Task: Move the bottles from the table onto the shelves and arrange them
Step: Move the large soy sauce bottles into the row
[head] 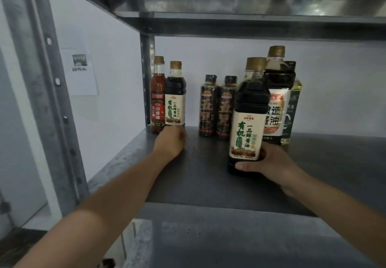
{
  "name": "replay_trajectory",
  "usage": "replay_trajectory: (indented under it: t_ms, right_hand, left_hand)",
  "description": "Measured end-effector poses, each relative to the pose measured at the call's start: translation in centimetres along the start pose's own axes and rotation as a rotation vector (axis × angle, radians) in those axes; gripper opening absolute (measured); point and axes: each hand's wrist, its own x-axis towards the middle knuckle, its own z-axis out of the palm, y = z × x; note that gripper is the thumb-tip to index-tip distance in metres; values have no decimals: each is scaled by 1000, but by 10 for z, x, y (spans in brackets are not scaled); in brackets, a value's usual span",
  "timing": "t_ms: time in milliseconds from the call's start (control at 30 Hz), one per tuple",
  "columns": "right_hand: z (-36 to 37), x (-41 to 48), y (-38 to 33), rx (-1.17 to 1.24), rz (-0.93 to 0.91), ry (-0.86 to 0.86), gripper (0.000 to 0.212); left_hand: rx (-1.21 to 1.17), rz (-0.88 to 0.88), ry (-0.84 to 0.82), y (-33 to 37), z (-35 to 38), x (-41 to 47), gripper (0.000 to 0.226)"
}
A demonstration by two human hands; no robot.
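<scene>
Two bare forearms are reaching in over the grey metal shelf (208, 184). Right hand (269, 163) is gripping the base of a dark soy sauce bottle (249, 119), thumb across the front and fingers wrapped behind; this bottle is standing upright, long axis vertical, gold cap up, cream label facing the camera and reading 有机 and 一品鲜酱油. Left hand (170, 140) is resting at the foot of a smaller soy sauce bottle (175, 95) bearing the same label; the fingers are curled towards its base, though whether they are closed on it cannot be told from behind. Just left of it, touching, a red-labelled sesame oil bottle (157, 98) is standing against the rear upright post (146, 79), its label reading 小磨香油. Two dark slim bottles (218, 105) are standing side by side mid-shelf, their gold characters too blurred to read. Behind the held bottle, a large soy sauce jug (275, 92), marked 酿造酱油, and a green-labelled bottle (292, 109) are standing upright. On the white wall, a printed sheet (80, 71) is hanging.
</scene>
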Motion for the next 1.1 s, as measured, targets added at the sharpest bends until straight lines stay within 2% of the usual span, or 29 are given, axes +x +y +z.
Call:
replay_trajectory:
  t_ms: [100,233,333,467,600,667,800,1000,1100]
  right_hand:
    - [27,18,-10,26,-10,-23,67]
    - [59,48,-19,42,-24,-20,69]
    - [76,71,-20,57,-9,25,68]
    - [97,99,-16,25,-6,151,70]
    - [109,117,-19,29,-34,169,56]
    - [115,124,-20,4,-46,198,48]
    - [126,140,-23,-89,-6,259,47]
    - [130,152,-27,-206,62,386,68]
    - [132,155,-28,-249,18,377,63]
  left_hand:
    - [-121,-240,170,-11,-7,5,26]
    - [-271,-323,273,-19,-9,11,58]
    - [-304,-374,247,-35,-8,23,84]
    - [-302,-339,172,-61,-6,43,102]
    - [-425,-299,125,-79,4,63,123]
    - [-514,-275,115,-83,8,68,124]
    - [-583,-234,122,-81,8,70,104]
    - [-574,-261,132,-86,13,78,118]
    - [-553,-278,147,-88,14,81,123]
